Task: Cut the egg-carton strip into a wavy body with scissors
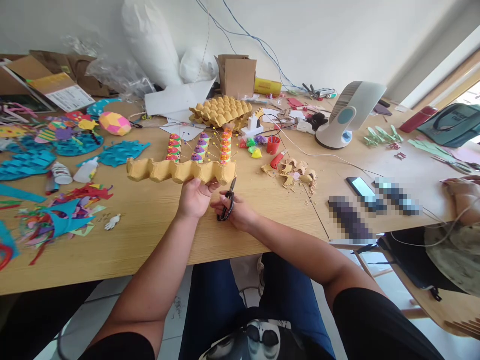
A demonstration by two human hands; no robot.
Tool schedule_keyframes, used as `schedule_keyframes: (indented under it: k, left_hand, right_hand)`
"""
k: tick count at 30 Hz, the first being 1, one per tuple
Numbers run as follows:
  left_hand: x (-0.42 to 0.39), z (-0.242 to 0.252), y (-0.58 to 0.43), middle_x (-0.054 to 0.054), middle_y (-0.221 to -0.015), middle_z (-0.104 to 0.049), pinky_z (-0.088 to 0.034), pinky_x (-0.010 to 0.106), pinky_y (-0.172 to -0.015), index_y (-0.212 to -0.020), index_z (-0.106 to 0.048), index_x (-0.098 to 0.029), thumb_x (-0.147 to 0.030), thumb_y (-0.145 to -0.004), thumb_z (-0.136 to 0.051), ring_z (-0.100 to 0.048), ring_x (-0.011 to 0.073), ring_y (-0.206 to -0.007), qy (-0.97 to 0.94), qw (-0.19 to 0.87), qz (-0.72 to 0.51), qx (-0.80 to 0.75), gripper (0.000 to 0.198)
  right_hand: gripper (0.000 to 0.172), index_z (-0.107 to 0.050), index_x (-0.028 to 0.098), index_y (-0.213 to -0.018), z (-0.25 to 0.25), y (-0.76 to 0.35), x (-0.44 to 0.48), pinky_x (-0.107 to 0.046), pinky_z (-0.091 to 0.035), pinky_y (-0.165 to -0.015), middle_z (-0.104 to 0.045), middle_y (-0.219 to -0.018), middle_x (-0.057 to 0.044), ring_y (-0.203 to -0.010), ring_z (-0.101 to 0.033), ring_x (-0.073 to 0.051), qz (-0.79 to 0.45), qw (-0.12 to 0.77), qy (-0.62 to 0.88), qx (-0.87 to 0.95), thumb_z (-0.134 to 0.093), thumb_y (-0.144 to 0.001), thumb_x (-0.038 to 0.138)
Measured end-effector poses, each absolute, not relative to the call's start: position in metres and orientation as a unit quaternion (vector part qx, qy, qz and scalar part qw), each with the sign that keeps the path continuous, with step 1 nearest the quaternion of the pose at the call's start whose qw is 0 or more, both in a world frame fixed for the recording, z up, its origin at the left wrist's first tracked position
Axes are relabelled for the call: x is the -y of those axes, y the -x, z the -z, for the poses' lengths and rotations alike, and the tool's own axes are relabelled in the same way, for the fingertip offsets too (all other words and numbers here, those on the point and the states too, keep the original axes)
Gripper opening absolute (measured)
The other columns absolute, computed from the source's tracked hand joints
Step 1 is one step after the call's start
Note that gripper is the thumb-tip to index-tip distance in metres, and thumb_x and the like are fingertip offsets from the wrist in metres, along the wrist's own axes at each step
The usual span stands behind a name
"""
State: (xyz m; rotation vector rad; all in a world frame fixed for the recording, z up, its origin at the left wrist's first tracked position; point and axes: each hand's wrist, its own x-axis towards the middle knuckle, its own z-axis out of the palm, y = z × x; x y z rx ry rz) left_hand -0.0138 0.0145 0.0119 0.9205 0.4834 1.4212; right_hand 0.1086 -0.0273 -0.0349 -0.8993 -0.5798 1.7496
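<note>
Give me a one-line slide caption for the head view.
A carton strip in the left hand, scissors in the right hand, three colourful strips beyond, scraps to the right.

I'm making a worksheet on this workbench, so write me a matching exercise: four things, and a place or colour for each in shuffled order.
Column 1
1. Egg-carton strip
2. Scissors
3. Small cup
4. Upright cardboard box

Column 2
A. Red
B. In the person's right hand
C. Behind the stacked egg trays
D. In the person's left hand

Right pairs: 1-D, 2-B, 3-A, 4-C
</note>
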Motion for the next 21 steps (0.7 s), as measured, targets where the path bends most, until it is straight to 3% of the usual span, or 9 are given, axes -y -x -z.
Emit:
schedule_keyframes:
  k: [4,9,11,13,16,21]
  left_hand:
    - [-0.017,-0.012,0.015,0.004,-0.107,-0.078,-0.063,0.030,-0.077,-0.116,-0.065,-0.028,-0.050,-0.072,-0.077,-0.075,0.0213,-0.096,-0.400,0.636,-0.622,-0.221,0.050]
    - [-0.016,-0.007,0.011,0.005,-0.104,-0.077,-0.063,0.031,-0.076,-0.109,-0.068,-0.025,-0.045,-0.070,-0.080,-0.074,0.0201,-0.089,-0.397,0.657,-0.602,-0.219,0.045]
    - [-0.013,-0.006,0.009,0.004,-0.106,-0.077,-0.064,0.033,-0.078,-0.108,-0.069,-0.025,-0.040,-0.069,-0.082,-0.075,0.0210,-0.091,-0.398,0.670,-0.590,-0.213,0.044]
    - [-0.010,-0.005,0.006,0.003,-0.106,-0.077,-0.064,0.035,-0.081,-0.108,-0.069,-0.025,-0.035,-0.067,-0.084,-0.075,0.0223,-0.095,-0.399,0.681,-0.578,-0.207,0.045]
    - [-0.006,-0.004,0.003,0.003,-0.108,-0.077,-0.063,0.039,-0.087,-0.111,-0.069,-0.025,-0.030,-0.066,-0.084,-0.074,0.0245,-0.103,-0.398,0.693,-0.563,-0.209,0.048]
    - [-0.002,-0.006,-0.007,0.006,-0.104,-0.079,-0.063,0.038,-0.086,-0.105,-0.069,-0.021,-0.031,-0.074,-0.078,-0.076,0.0222,-0.094,-0.332,0.736,-0.538,-0.241,0.034]
  right_hand:
    - [0.034,-0.052,0.023,-0.098,0.029,-0.143,-0.007,-0.026,-0.052,-0.059,-0.069,-0.074,0.000,-0.069,-0.069,-0.016,-0.581,0.602,0.483,0.259,-0.078,-0.080,0.034]
    - [0.039,-0.046,0.027,-0.103,0.002,-0.247,-0.020,-0.022,-0.049,-0.062,-0.065,-0.080,0.005,-0.076,-0.066,-0.012,-0.441,0.679,0.524,0.266,-0.075,-0.081,0.039]
    - [0.044,-0.051,0.025,-0.106,-0.007,-0.272,-0.011,-0.024,-0.048,-0.062,-0.065,-0.080,0.004,-0.076,-0.066,-0.014,-0.374,0.644,0.556,0.368,-0.079,-0.076,0.043]
    - [0.048,-0.055,0.024,-0.107,-0.013,-0.279,-0.001,-0.025,-0.049,-0.063,-0.065,-0.078,0.003,-0.073,-0.065,-0.015,-0.388,0.581,0.562,0.442,-0.081,-0.073,0.045]
    - [0.048,-0.052,0.024,-0.112,-0.016,-0.268,0.009,-0.026,-0.047,-0.059,-0.063,-0.078,0.002,-0.066,-0.061,-0.014,-0.401,0.556,0.550,0.477,-0.074,-0.079,0.051]
    - [0.047,-0.054,0.025,-0.112,-0.008,-0.245,0.014,-0.028,-0.047,-0.072,-0.061,-0.091,0.001,-0.080,-0.057,-0.015,-0.414,0.505,0.475,0.590,-0.076,-0.080,0.051]
